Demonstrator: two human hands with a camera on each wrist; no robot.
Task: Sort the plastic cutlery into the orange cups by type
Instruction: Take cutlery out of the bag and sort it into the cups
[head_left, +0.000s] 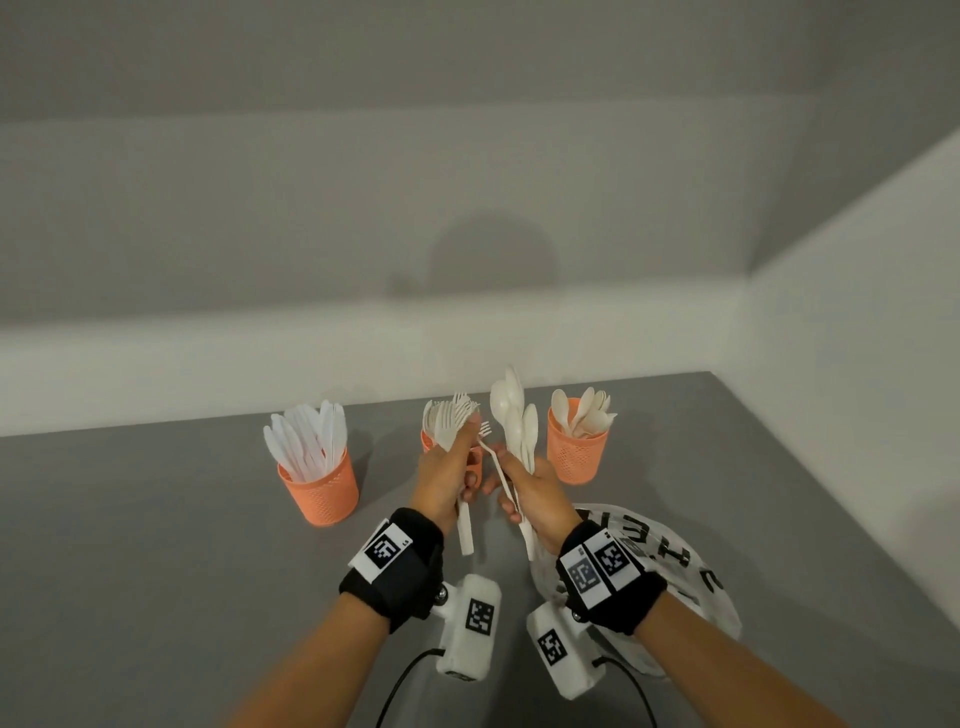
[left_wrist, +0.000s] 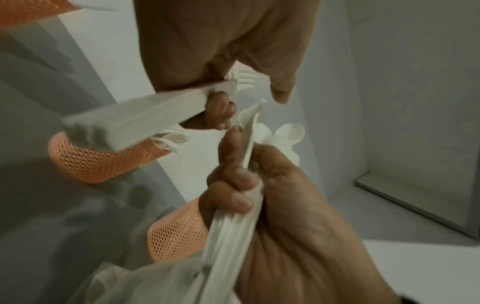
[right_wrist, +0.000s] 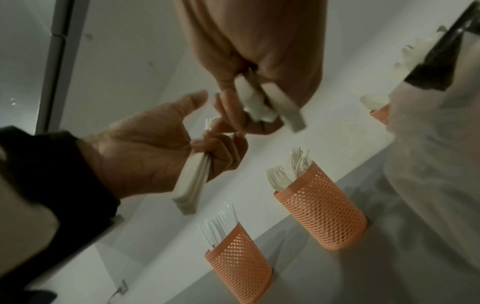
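Three orange cups stand in a row on the grey desk (head_left: 156, 519). At about 10 o'clock from the hands is the knife cup (head_left: 319, 491), full of white knives set handle-down so the blades fan out at the top. In the middle, at 12 o'clock, the fork cup (head_left: 427, 441) is mostly hidden behind the left hand (head_left: 447, 478). That hand is curled tight around a bundle of forks (head_left: 449, 423), prongs up, most likely so they can all drop into the fork cup at once. One stray fork (head_left: 493, 462) leans across the gap between the hands; it seems to be passing from the right bunch to the left one, since it belongs with the forks. The right hand (head_left: 537, 499) is curled around a bunch of spoons (head_left: 514, 421), bowls up. At 2 o'clock stands the spoon cup (head_left: 576, 449), which already holds several spoons. At 4 o'clock, under the right wrist, lies a crinkly plastic bag (head_left: 691, 577). The pieces in each bunch are too packed to count.
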